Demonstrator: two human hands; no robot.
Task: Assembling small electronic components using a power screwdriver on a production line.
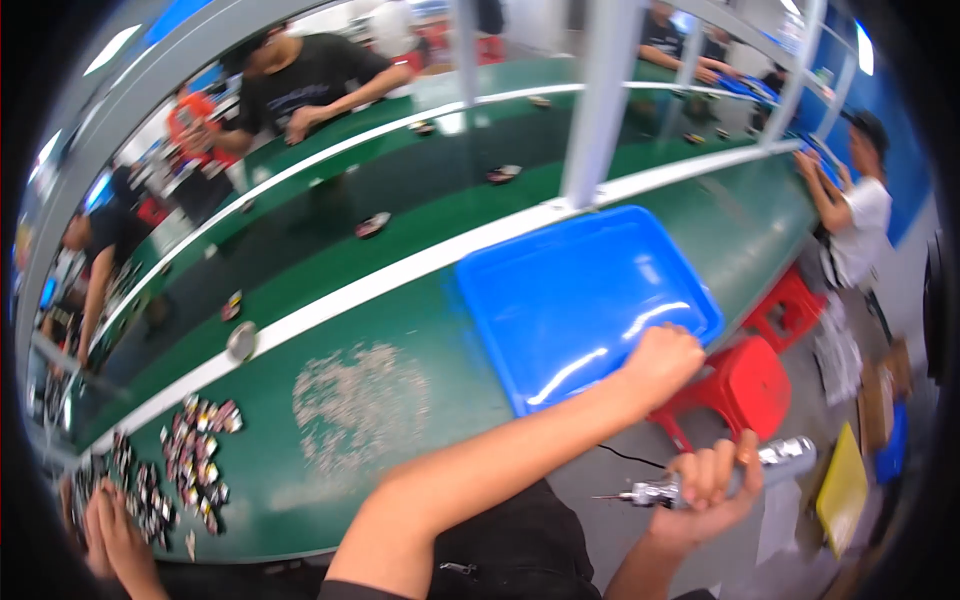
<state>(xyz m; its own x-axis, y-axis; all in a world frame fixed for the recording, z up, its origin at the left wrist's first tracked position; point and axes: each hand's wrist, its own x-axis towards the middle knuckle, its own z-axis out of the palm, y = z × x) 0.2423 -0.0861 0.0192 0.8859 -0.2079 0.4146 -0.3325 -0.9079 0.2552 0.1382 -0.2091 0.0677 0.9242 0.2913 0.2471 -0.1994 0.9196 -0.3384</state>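
Note:
My left forearm crosses in front of me to the right, and my left hand (664, 358) is closed at the near right rim of a blue plastic tray (500, 365). Its fingers are curled and mostly hidden, apparently round the rim. The tray holds nothing that I can see and its near right part reaches the table's edge. My right hand (708, 492), low on the right beyond the table, is wrapped round an electric screwdriver (790, 458) with a silvery front. The thin bit points left.
Many tiny pale pieces (360, 410) lie scattered on the green table (460, 370). Small dark assemblies (195, 455) are heaped at the left, beside another person's hands (115, 535). A conveyor (310, 225) carries similar parts past a white post (593, 110). Red stools (745, 388) stand right.

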